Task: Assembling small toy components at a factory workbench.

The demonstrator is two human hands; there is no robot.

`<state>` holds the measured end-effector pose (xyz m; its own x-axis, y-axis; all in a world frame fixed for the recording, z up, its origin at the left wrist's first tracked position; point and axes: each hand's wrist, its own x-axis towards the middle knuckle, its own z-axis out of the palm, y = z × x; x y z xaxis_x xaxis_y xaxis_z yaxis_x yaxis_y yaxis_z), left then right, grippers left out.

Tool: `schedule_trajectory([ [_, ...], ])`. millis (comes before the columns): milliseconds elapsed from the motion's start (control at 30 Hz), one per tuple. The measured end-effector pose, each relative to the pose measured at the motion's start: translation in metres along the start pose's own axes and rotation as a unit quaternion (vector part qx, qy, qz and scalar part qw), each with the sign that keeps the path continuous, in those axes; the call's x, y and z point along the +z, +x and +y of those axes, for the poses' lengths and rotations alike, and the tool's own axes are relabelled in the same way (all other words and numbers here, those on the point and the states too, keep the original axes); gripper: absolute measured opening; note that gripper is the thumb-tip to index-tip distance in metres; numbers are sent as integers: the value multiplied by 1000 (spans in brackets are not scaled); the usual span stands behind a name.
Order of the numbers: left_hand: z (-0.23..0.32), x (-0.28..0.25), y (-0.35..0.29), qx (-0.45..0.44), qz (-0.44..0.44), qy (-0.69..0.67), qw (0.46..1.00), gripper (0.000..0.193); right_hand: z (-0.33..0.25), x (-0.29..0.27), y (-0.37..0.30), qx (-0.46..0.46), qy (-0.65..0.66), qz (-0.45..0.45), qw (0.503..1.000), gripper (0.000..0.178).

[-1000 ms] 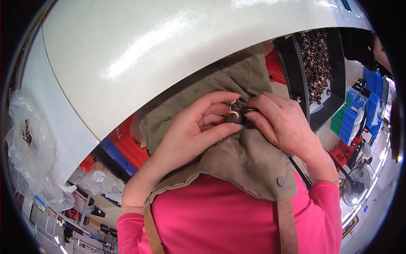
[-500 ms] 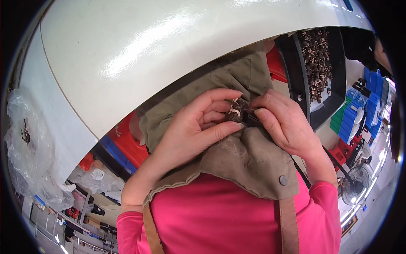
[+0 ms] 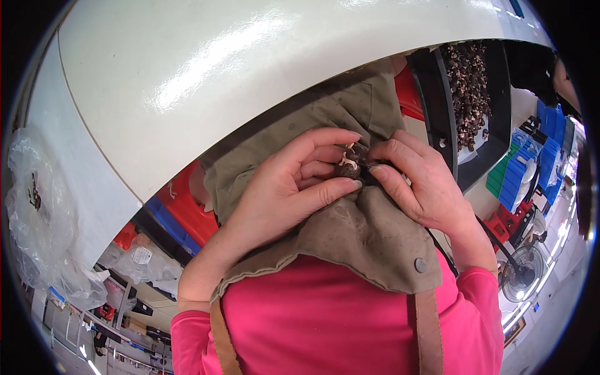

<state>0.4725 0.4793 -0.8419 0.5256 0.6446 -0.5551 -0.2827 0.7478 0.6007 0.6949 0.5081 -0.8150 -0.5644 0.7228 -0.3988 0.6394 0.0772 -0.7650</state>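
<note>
While the left hand (image 3: 284, 187) pinches a small brown mushroom (image 3: 347, 167) over the olive apron (image 3: 362, 237), right hand (image 3: 419, 184) fingers clamp its stem at 3 o'clock; trimming step, a clean pull looks needed.

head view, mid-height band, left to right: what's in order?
Clear plastic bag → red crate → left hand → small brown mushroom pinched between both hands → right hand → black tray of mushrooms → blue crates.
</note>
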Motion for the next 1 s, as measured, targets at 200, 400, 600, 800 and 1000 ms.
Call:
schedule_trajectory([
  [200,-1,3,0,-1,4,8,1000,51,-2,-1,-2,8,-15,3,1000,16],
  [400,-3,5,0,7,-1,9,1000,50,-6,-1,-7,22,-30,18,999,15],
  [600,-1,6,-1,8,1,-12,1000,49,-10,2,-7,19,-41,44,998,15],
  [800,6,0,-5,4,0,-20,1000,49,-19,-2,-3,23,-6,78,997,17],
  [1000,9,-5,-7,2,-2,-24,1000,49,-18,-2,2,7,-11,57,998,17],
])
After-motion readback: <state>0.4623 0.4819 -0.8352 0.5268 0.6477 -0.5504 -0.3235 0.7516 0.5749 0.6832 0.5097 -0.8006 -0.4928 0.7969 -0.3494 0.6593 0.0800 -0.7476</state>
